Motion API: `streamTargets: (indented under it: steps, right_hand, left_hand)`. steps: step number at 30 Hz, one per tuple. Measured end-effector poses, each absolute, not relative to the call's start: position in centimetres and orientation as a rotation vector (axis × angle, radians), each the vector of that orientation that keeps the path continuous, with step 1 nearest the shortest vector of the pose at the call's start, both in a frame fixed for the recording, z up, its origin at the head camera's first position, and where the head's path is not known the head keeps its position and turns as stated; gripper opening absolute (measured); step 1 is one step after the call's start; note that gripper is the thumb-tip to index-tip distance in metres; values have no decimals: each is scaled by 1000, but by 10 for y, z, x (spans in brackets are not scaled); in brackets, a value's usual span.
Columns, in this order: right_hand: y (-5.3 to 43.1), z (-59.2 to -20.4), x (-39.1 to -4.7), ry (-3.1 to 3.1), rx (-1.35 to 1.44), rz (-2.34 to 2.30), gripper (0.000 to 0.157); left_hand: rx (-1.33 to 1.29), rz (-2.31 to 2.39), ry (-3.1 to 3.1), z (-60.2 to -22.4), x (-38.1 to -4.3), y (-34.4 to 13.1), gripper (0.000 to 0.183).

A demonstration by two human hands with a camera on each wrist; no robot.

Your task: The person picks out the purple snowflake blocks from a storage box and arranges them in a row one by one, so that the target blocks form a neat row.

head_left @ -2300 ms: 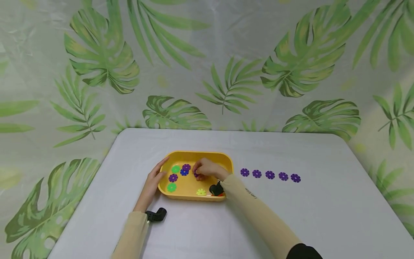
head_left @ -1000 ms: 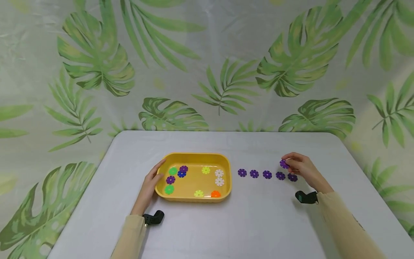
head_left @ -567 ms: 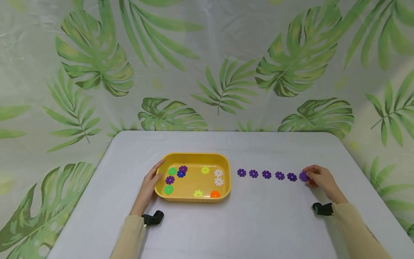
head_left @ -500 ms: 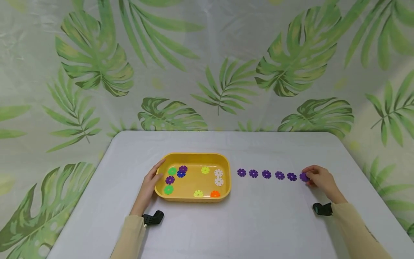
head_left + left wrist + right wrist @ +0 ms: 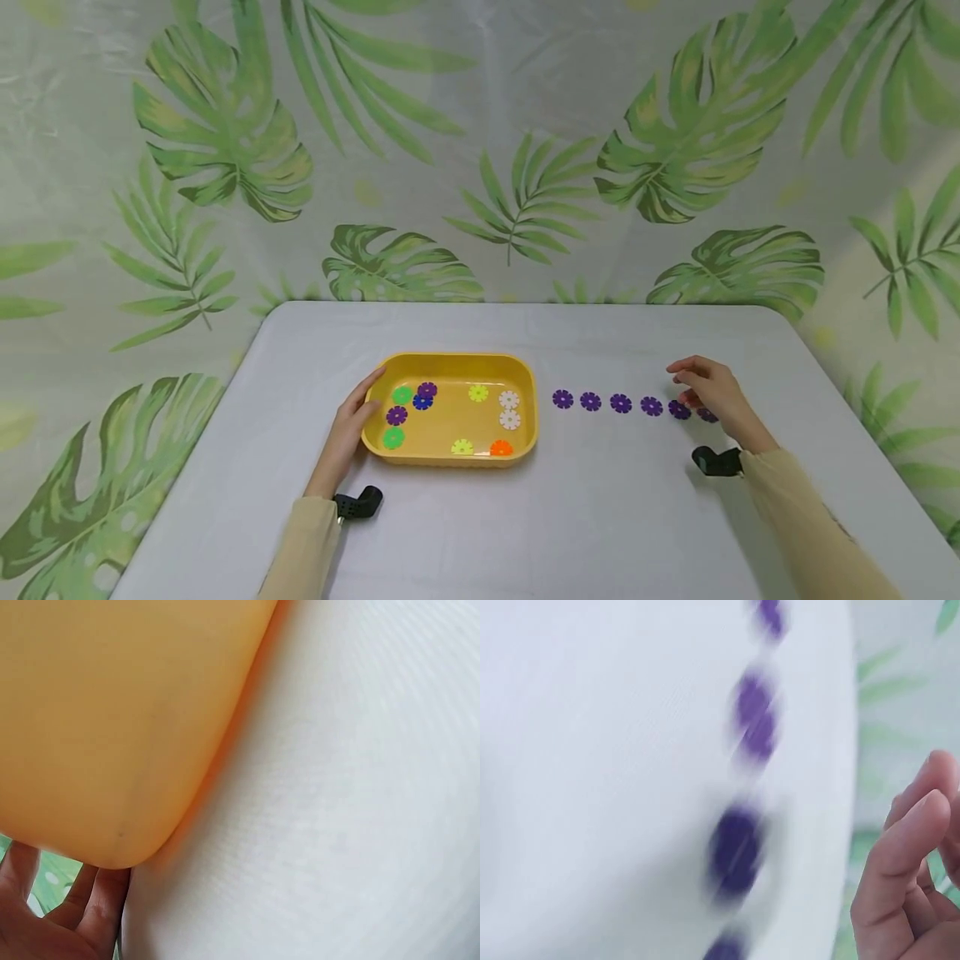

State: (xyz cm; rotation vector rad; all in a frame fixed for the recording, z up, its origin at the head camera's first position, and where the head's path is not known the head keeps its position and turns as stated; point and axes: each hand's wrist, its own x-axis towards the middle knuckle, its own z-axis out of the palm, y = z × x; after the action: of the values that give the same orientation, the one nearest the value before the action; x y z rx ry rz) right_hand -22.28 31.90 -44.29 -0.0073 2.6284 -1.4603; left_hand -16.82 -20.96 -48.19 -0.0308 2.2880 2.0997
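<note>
R hand (image 5: 708, 392) is now off the end disc (image 5: 707, 415): ~0.5 s ago it pinched that purple pc at the right end of the row; now it's empty, fingers loosely bent, & has shifted up/left a bit, over the last 2 discs. End disc lies on the desk (image 5: 600, 517), right-ctr of frame, partly hidden by the hand. Row (image 5: 620, 403) now = 6 purple discs, vs 5 lying there 2.3 s ago; other 5 look unchanged, small gaps btwn them. R wrist view: row blurred, thumb & fingertips w/ nothing btwn.

L hand (image 5: 347, 427) hasn't moved, still gripping left end of yellow tray (image 5: 450, 357), ctr of frame. Tray contents same as 0.5 s ago: green discs (image 5: 393, 437), purple pcs (image 5: 397, 415) & blue disc (image 5: 423, 402) on left side; 2 yellow discs (image 5: 478, 392), upper & lower; 2 white discs (image 5: 509, 419) + orange disc (image 5: 501, 448) at right.
</note>
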Motion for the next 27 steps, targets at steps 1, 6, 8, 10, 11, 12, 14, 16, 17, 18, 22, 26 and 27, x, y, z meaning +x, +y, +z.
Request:
streamTargets:
  steps: [1,6,8,10,11,12,14,16,17,18,22,26,27]
  right_hand:
    - [310,-439,-225,2592,-25,-1494,36]
    - [260,-424,-236,2439,-132,-1606,36]
    - [237,-420,-241,2385,-174,-1634,36]
    - [213,-418,-245,2327,-206,-1658,36]
    - [201,-417,-246,2301,-217,-1663,35]
    - [188,-415,-248,2275,-220,-1666,34]
    - [163,-413,-250,2224,-241,-1662,33]
    - [138,-412,-250,2173,-280,-1654,32]
    - [127,-412,-250,2149,-299,-1650,31]
    - [116,-412,-250,2126,-322,-1643,31]
    - [77,-419,-252,2050,-393,-1595,32]
    - [47,-428,-253,2008,-410,-1517,32]
    - [40,-429,-252,2003,-410,-1498,32]
  left_hand:
    - [-37,2097,2295,-486,-170,-210,47]
    - [-33,2081,2333,-495,-173,-210,46]
    - [-21,2088,2332,-496,-174,-210,46]
    - [-13,2098,2324,-496,-173,-210,46]
    - [-12,2102,2319,-496,-173,-210,46]
    - [-9,2104,2316,-496,-173,-210,46]
    - [-10,2104,2315,-495,-173,-210,46]
    - [-12,2101,2323,-495,-173,-211,46]
    - [-13,2097,2327,-495,-173,-211,46]
    - [-15,2092,2333,-494,-172,-211,46]
    - [-15,2083,2349,-494,-172,-211,45]
    - [-10,2089,2351,-495,-171,-212,45]
    - [-10,2088,2352,-495,-171,-212,46]
